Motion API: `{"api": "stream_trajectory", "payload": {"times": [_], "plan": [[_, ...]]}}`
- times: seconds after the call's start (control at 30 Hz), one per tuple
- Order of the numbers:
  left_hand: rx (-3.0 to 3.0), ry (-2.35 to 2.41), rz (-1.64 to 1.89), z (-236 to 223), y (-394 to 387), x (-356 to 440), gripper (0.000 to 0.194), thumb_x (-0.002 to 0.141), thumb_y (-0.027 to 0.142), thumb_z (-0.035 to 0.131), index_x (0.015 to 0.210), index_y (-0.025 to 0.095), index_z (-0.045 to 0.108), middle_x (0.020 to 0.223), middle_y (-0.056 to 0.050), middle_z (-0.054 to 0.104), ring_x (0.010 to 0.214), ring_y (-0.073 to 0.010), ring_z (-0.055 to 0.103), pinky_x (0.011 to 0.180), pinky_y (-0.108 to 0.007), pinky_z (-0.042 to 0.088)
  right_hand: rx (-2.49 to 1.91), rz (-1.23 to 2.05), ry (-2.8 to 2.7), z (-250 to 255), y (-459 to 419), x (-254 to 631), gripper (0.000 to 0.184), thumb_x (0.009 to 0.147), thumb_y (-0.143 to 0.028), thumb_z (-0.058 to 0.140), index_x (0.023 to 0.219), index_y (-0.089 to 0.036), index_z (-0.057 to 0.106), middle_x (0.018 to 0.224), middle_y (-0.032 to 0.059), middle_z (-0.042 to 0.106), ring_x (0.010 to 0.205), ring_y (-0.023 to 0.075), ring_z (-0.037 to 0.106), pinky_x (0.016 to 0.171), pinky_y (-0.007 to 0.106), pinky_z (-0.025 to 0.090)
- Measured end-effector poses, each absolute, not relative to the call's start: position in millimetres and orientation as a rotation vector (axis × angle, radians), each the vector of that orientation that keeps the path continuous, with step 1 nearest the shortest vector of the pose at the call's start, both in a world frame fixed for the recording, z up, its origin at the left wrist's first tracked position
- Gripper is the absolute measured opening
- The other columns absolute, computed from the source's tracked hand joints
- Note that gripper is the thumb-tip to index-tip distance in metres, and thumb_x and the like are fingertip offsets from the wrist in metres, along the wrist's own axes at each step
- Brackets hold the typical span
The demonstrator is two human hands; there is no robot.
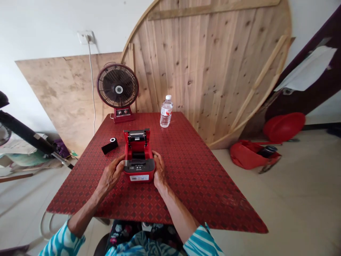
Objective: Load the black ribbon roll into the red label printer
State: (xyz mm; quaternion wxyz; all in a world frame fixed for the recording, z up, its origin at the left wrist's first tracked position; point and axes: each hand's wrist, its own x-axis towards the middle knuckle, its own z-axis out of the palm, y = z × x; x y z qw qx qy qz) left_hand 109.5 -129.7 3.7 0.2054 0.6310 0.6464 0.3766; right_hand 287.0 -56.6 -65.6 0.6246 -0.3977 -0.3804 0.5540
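A red and black label printer (pixel 140 167) stands on the table with its lid raised, so its inner bay shows. Dark material lies inside the bay; I cannot make out exactly what it is. My left hand (pixel 113 172) grips the printer's left side, thumb near the front panel. Against the right side, my right hand (pixel 159 170) is closed with its fingers along the edge. A white sticker is on the printer's front face. To the left of the printer lies a black roll (pixel 109 146) with a white core, its end partly unrolled, apart from both hands.
The table (pixel 202 185) has a red patterned cover. At its back stand a red fan (pixel 118 90) and a clear water bottle (pixel 166 112). Behind leans a large round wooden board (pixel 207 67). A red bag (pixel 243 156) is on the floor at right.
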Motion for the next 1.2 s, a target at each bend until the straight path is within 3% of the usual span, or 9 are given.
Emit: {"api": "stream_trajectory", "payload": {"times": [0.27, 0.37, 0.47, 0.63, 0.93, 1.2], "plan": [[1.905, 1.781, 0.966, 9, -124, 106, 0.046, 0.094, 0.047, 0.039, 0.125, 0.018, 0.059, 0.119, -0.01, 0.068, 0.107, -0.0244, 0.065, 0.089, -0.034, 0.052, -0.941, 1.259, -0.861, -66, -58, 290, 0.046, 0.08, -0.058, 0.053, 0.107, -0.023, 0.063, 0.11, 0.0053, 0.069, 0.099, 0.0225, 0.062, 0.083, 0.035, 0.047], [2.197, 1.728, 1.018, 19, -123, 110, 0.043, 0.092, 0.046, 0.049, 0.123, 0.018, 0.059, 0.125, -0.012, 0.063, 0.114, -0.0255, 0.06, 0.096, -0.037, 0.048, -0.929, 1.261, -0.858, -66, -55, 291, 0.048, 0.081, -0.059, 0.051, 0.11, -0.023, 0.063, 0.111, 0.0053, 0.069, 0.101, 0.0227, 0.062, 0.085, 0.035, 0.047], [2.471, 1.641, 0.982, 27, -121, 118, 0.037, 0.089, 0.043, 0.057, 0.118, 0.02, 0.063, 0.115, -0.01, 0.067, 0.11, -0.0251, 0.06, 0.094, -0.039, 0.047, -0.927, 1.232, -0.837, -65, -52, 291, 0.047, 0.082, -0.059, 0.05, 0.109, -0.023, 0.063, 0.112, 0.0056, 0.069, 0.104, 0.0225, 0.062, 0.088, 0.036, 0.047], [2.689, 1.635, 0.812, 31, -116, 127, 0.023, 0.095, 0.031, 0.049, 0.105, 0.022, 0.067, 0.098, -0.006, 0.073, 0.09, -0.0204, 0.064, 0.095, -0.041, 0.042, -0.909, 1.292, -0.821, -66, -51, 291, 0.044, 0.08, -0.057, 0.053, 0.107, -0.022, 0.063, 0.107, 0.0056, 0.07, 0.099, 0.0226, 0.064, 0.085, 0.036, 0.048], [2.882, 1.65, 0.742, 42, -113, 131, 0.027, 0.097, 0.021, 0.042, 0.089, 0.021, 0.067, 0.084, -0.002, 0.072, 0.078, -0.017, 0.063, 0.1, -0.04, 0.036, -0.911, 1.308, -0.816, -66, -50, 291, 0.042, 0.079, -0.055, 0.055, 0.104, -0.022, 0.064, 0.101, 0.0032, 0.072, 0.088, 0.0201, 0.064, 0.073, 0.031, 0.048], [3.014, 1.581, 0.895, 36, -133, 137, 0.017, 0.093, 0.015, 0.05, 0.088, 0.02, 0.066, 0.086, -0.001, 0.072, 0.079, -0.0164, 0.063, 0.102, -0.042, 0.034, -0.888, 1.286, -0.801, -73, -46, 289, 0.037, 0.079, -0.05, 0.057, 0.102, -0.023, 0.066, 0.106, 0.0028, 0.071, 0.102, 0.0222, 0.061, 0.086, 0.035, 0.046]]}}
